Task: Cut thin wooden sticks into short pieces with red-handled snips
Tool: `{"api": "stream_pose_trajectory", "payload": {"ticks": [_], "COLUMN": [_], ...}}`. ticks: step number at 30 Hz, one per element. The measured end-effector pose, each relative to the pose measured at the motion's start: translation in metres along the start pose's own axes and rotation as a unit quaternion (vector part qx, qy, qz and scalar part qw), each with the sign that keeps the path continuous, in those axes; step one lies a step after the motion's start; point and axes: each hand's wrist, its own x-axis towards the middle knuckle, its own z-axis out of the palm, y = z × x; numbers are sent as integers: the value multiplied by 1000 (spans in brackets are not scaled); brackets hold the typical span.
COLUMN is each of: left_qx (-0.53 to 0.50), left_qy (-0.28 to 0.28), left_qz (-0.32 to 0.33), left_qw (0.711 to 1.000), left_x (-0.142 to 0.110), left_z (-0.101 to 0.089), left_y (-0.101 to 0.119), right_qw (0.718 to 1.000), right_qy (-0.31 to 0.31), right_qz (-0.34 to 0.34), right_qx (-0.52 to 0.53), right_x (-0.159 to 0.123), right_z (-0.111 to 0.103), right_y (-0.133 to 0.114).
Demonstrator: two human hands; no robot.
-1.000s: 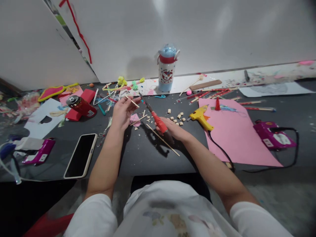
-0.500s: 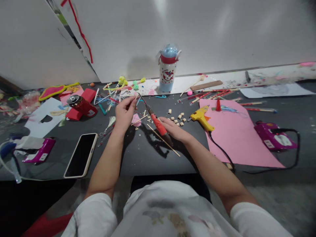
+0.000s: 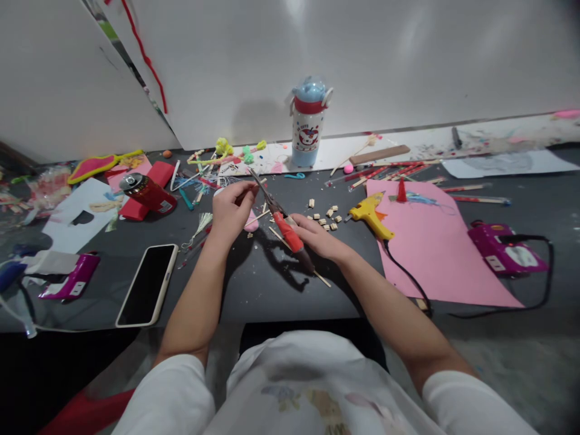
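Observation:
My right hand [image 3: 315,234] is wrapped round a pair of scissors [image 3: 287,232] with red-wrapped handles and dark blades. The blades point up and left, with their tips beside the fingers of my left hand [image 3: 233,208]. That hand is closed in a pinch on a thin wooden stick [image 3: 264,182], whose short pale end shows by the blades; my fingers hide most of it. Below the scissors lies another wooden stick [image 3: 322,278] on the dark table. Several small wooden pieces [image 3: 329,212] sit to the right of the blades. A pink scrap [image 3: 251,222] lies under my left hand.
A water bottle [image 3: 309,124] stands at the back. To the right, a yellow glue gun [image 3: 371,214] with a cord rests on pink paper [image 3: 421,254], near a purple power strip [image 3: 505,249]. At left are a phone [image 3: 147,287] and a tilted red can [image 3: 148,193].
My left hand has turned and drawn the stick in, so less of it shows. The scissors have shifted slightly down and left, close to the left fingertips.

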Motion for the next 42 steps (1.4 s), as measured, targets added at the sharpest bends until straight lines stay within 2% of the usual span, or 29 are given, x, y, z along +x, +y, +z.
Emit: {"api": "stream_pose_trajectory", "payload": {"ticks": [8, 15, 23, 42], "left_qx": [4, 16, 58, 96], "left_qy": [-37, -14, -4, -13], "left_qz": [9, 46, 84, 81], "left_qw": [999, 999, 995, 992], "left_x": [-2, -1, 0, 0], "left_z": [-1, -1, -2, -3], "left_y": [6, 0, -1, -3], "right_qw": [1000, 1000, 999, 998], "right_qy": [4, -1, -35, -58], "right_qz": [-11, 7, -11, 15], "right_qx": [-6, 2, 30, 32], "right_x": [0, 0, 1, 1], "right_z": [0, 0, -1, -3], "right_y": [-3, 1, -3, -3]}}
